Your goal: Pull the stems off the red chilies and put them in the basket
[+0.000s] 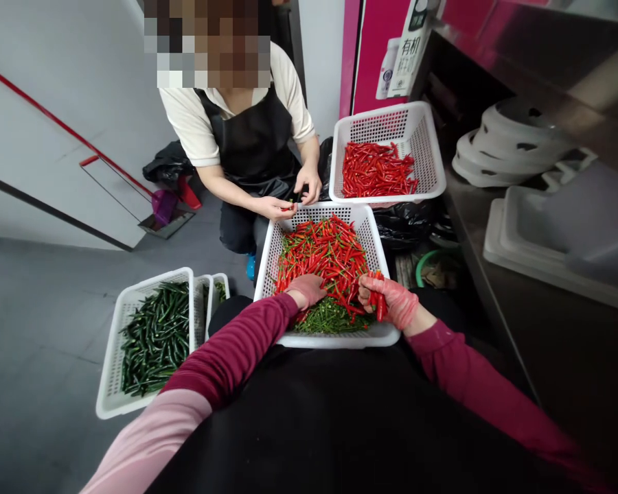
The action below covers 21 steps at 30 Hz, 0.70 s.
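A white plastic basket [384, 243] in front of me holds a heap of red chili peppers [322, 250], many with green stems. Green stems [332, 317] are piled at its near side. My left hand [309, 289], in a thin pinkish glove, reaches into the heap with its fingers together and curled down; the peppers partly hide the fingertips. Over the basket's right side, my right hand [388, 300], gloved likewise, is closed around a small bunch of red chili peppers [376, 295].
Opposite me a person [247, 144] in a black apron holds a small chili over the basket's far edge. Behind stands a white basket [427, 147] of red chilies. At left, another basket [106, 370] holds dark green chilies. A metal counter [556, 357] borders the right.
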Each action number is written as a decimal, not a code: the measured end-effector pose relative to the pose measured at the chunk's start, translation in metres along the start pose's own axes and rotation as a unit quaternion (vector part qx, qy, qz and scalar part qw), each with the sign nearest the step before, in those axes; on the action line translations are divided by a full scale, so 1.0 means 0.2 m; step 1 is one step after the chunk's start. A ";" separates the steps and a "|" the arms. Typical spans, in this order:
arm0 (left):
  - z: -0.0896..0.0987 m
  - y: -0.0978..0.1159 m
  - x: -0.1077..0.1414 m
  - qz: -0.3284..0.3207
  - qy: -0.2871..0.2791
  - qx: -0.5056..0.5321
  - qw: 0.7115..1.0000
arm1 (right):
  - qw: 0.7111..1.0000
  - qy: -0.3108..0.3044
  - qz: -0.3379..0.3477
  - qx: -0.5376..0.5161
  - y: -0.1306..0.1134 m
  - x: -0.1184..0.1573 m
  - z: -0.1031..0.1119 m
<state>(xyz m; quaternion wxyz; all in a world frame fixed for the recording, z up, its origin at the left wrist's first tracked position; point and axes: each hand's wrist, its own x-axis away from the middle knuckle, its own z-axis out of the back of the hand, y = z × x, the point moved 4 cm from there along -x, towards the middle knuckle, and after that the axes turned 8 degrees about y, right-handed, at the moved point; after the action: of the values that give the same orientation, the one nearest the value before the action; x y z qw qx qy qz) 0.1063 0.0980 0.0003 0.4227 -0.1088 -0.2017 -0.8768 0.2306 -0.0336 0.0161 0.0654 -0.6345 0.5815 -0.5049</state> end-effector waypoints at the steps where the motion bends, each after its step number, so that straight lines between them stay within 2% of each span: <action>1: 0.02 -0.03 0.02 -0.010 0.019 0.035 0.999 | 1.000 0.003 0.005 0.001 0.00 0.01 0.00; 3: 0.07 -0.08 0.05 -0.011 0.056 0.141 0.988 | 1.000 0.019 0.017 0.015 0.00 0.01 0.00; 5: 0.11 -0.12 0.10 0.009 0.071 0.266 0.961 | 0.997 0.037 0.029 0.053 0.02 -0.01 -0.01; 7: 0.15 -0.12 0.14 0.028 0.065 0.380 0.922 | 0.993 0.045 0.044 0.104 0.04 -0.04 -0.06; 10: 0.18 -0.06 0.20 0.013 0.028 0.497 0.867 | 0.982 0.030 0.076 0.173 0.07 -0.09 -0.17; 13: 0.16 0.00 0.26 0.003 -0.015 0.561 0.828 | 0.970 -0.008 0.092 0.225 0.09 -0.10 -0.25; 15: 0.13 0.00 0.28 0.024 -0.027 0.583 0.811 | 0.965 -0.042 0.077 0.247 0.10 -0.08 -0.27; 18: 0.07 0.00 0.29 0.045 -0.049 0.606 0.793 | 0.962 -0.091 0.036 0.254 0.09 -0.04 -0.26; 21: 0.05 0.01 0.28 0.040 -0.088 0.625 0.775 | 0.958 -0.126 0.017 0.257 0.09 -0.02 -0.23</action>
<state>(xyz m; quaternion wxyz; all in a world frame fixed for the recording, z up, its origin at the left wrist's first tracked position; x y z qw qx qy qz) 0.0737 0.0631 0.0298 0.4128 0.0952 -0.7370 -0.5266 0.1871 -0.0134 0.0246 0.3074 -0.6454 0.4297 -0.5517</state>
